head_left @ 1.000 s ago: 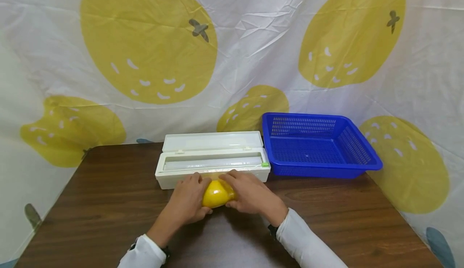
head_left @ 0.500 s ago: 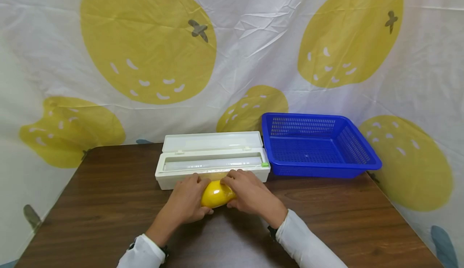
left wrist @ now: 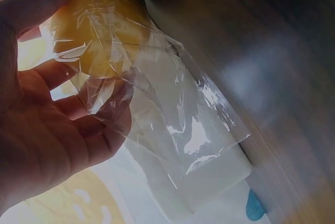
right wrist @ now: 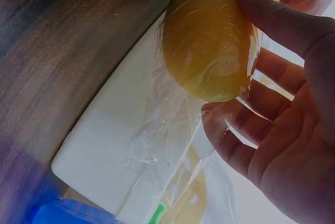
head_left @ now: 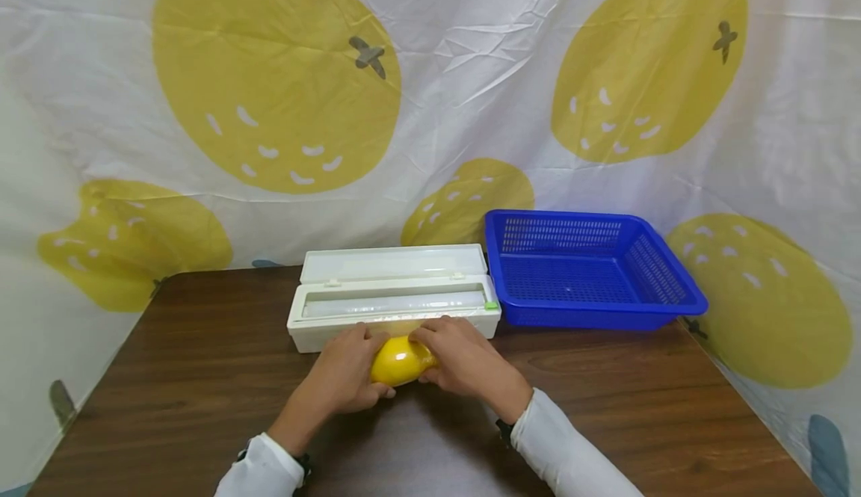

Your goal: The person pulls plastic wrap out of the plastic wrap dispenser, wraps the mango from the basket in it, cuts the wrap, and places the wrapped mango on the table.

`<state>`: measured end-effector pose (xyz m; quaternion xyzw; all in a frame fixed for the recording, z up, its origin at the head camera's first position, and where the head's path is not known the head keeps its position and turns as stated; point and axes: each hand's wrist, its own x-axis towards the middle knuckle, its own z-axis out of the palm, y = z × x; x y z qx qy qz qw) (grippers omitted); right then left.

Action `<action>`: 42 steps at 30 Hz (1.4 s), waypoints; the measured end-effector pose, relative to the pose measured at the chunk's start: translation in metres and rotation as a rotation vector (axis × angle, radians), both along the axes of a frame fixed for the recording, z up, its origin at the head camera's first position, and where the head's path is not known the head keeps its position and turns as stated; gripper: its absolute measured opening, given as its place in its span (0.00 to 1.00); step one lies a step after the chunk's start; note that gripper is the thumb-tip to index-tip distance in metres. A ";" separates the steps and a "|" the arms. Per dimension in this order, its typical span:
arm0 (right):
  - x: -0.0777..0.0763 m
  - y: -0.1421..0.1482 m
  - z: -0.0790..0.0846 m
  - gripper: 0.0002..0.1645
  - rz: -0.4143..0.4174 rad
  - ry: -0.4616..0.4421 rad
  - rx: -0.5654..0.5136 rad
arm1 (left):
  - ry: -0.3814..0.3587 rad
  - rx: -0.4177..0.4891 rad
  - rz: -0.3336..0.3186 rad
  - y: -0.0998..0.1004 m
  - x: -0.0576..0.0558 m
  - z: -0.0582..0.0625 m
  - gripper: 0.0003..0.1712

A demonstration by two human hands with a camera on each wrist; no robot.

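Observation:
An oval yellow fruit (head_left: 401,362), its exact kind unclear, is held just in front of a white cling film dispenser (head_left: 312,338). My left hand (head_left: 346,370) grips its left end, thumb and fingers around it. At the opposite end my right hand (head_left: 464,359) holds it the same way. Clear cling film (left wrist: 183,124) covers the fruit and hangs in wrinkled folds past the left fingers. In the right wrist view, loose film (right wrist: 157,124) also spreads beyond the fruit, over the dispenser. The dispenser lid (head_left: 397,264) is raised, exposing the film roll (head_left: 397,304).
A blue perforated plastic basket (head_left: 605,308) stands right beside the dispenser. A green slider (head_left: 492,306) sits at the dispenser's right end. Behind the brown wooden table (head_left: 168,385) hangs a fruit-patterned cloth (head_left: 464,56).
The fruit has shifted very slightly left between my hands. Both hands keep their hold; dispenser and basket stay in place.

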<state>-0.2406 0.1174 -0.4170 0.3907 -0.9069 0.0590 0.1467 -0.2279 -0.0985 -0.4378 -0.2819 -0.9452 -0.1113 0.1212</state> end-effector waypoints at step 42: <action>-0.009 0.007 -0.005 0.25 0.041 -0.089 0.010 | 0.008 -0.016 0.076 0.007 0.004 0.005 0.42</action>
